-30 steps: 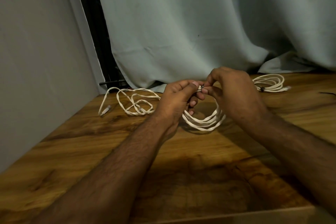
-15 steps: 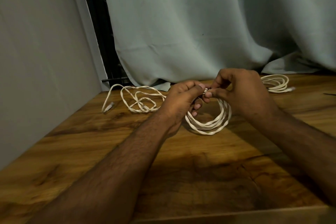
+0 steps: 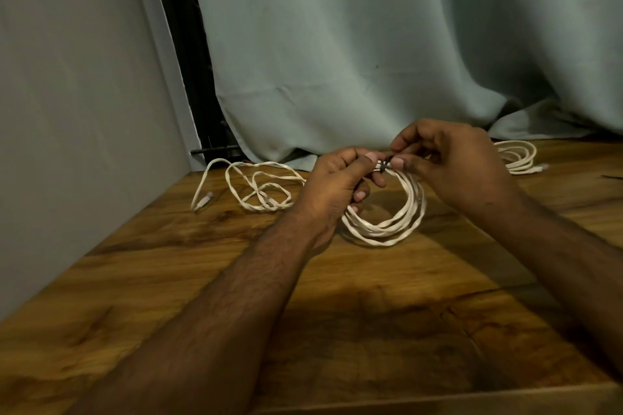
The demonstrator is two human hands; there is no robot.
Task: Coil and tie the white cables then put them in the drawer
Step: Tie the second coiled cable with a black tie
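Two bare forearms over a wooden tabletop [image 3: 175, 307], meeting at a coiled white cable [image 3: 387, 229]. Left hand [image 3: 333, 185] curled around the coil's upper left side, thumb laid across the top of the strands, remaining fingers wrapped under and through the loops. Right hand [image 3: 448, 162] pinching a small dark tie [image 3: 385, 167] at the top of the same coil, thumb and forefinger tips closed on it just beside the left thumb. Lower arc of the coil resting on the wood, upper part lifted between the two hands. Whether the tie is fully wrapped round the strands: hard to tell, fingers covering most of it. Further left, near the wall [image 3: 77, 111], a second white cable [image 3: 256, 189] lying loose and uncoiled in tangled loops on the table, one connector end [image 3: 204, 201] pointing toward the near left. Far right, behind the right wrist, a third white cable [image 3: 517, 160] in a neat coil, flat on the wood, close to the hem of the pale curtain [image 3: 337, 61]. Curtain draped down to the table's back edge, a dark gap [image 3: 188, 77] between curtain and wall. No drawer in view.
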